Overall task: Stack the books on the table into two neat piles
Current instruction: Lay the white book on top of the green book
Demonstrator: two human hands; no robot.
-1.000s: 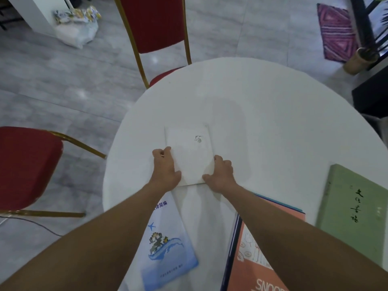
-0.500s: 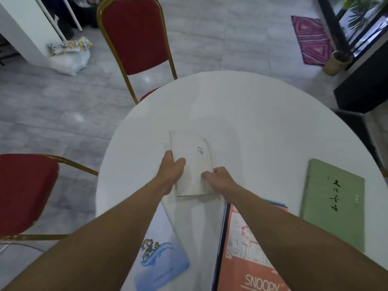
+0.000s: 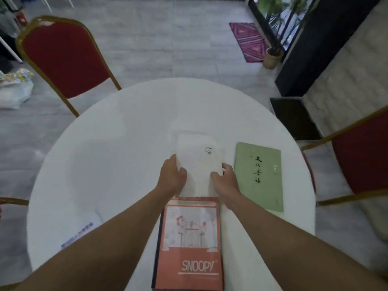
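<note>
A white book [image 3: 198, 160] with a small dark logo is held near the middle of the round white table [image 3: 117, 148]. My left hand [image 3: 173, 177] grips its left edge and my right hand [image 3: 225, 181] grips its right edge. An orange Snoopy book [image 3: 192, 244] lies just below it on a dark-edged book at the table's near edge. A green book [image 3: 259, 175] with black characters lies flat to the right. A white and blue book [image 3: 77, 234] shows partly under my left forearm.
Red chairs with gold frames stand at the far left [image 3: 63, 57], the right [image 3: 361, 160] and the left edge. A potted plant [image 3: 271, 57], a pink rug [image 3: 249, 40] and a dark doormat [image 3: 294, 118] lie beyond the table.
The white book, held in both hands, has shifted right across the table and now sits beside the green book, above the Snoopy book. The camera view has swung right as well.
</note>
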